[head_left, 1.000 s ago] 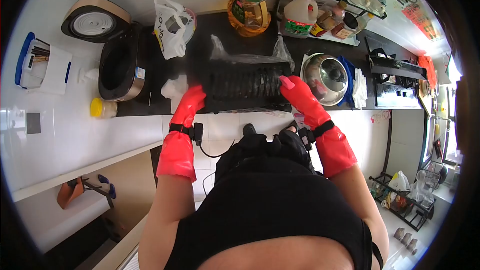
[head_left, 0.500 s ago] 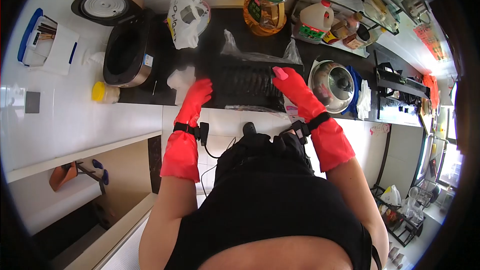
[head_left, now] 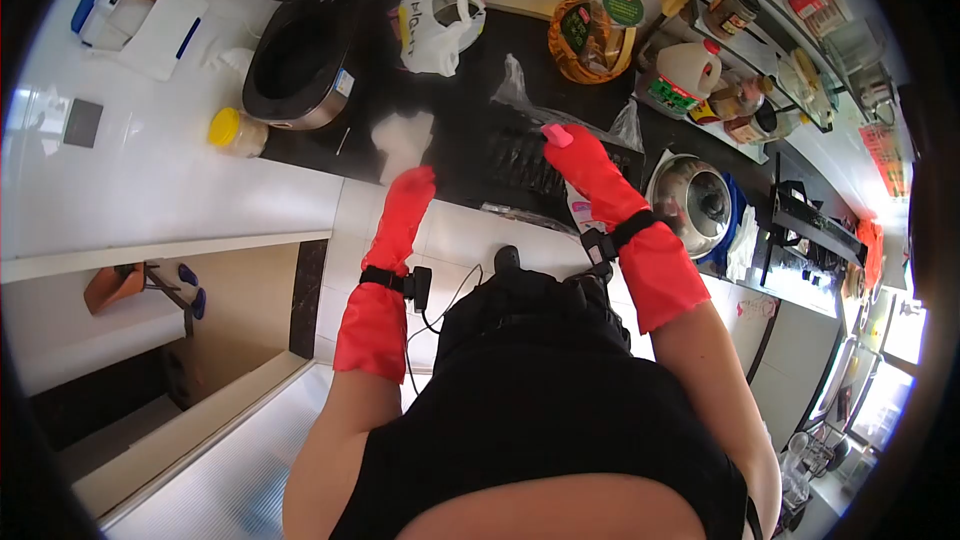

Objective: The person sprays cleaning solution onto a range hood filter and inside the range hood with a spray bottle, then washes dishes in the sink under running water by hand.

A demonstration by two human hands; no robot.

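Observation:
Both hands wear long red rubber gloves. My left hand (head_left: pixel 409 190) is at the front edge of the black counter, just below a crumpled white cloth or tissue (head_left: pixel 404 140); its fingers are blurred, and I cannot make out whether it holds anything. My right hand (head_left: pixel 578 158) is closed around a small pink item (head_left: pixel 558 135), over a dark ribbed tray (head_left: pixel 515 158) lying on the counter. Clear plastic film (head_left: pixel 512 82) stretches along the back of the tray. Some of the tray is hidden by my right glove.
An open rice cooker (head_left: pixel 300 60) and a yellow-lidded jar (head_left: pixel 238 132) stand left. A white plastic bag (head_left: pixel 438 15) and an oil bottle (head_left: pixel 592 38) are behind. A round metal lid (head_left: pixel 690 205) lies right, beneath the condiment rack (head_left: pixel 755 40).
The view has turned, so the counter appears tilted. My right hand with the pink item has moved left from the tray's right end. My left hand has drawn nearer the white cloth or tissue.

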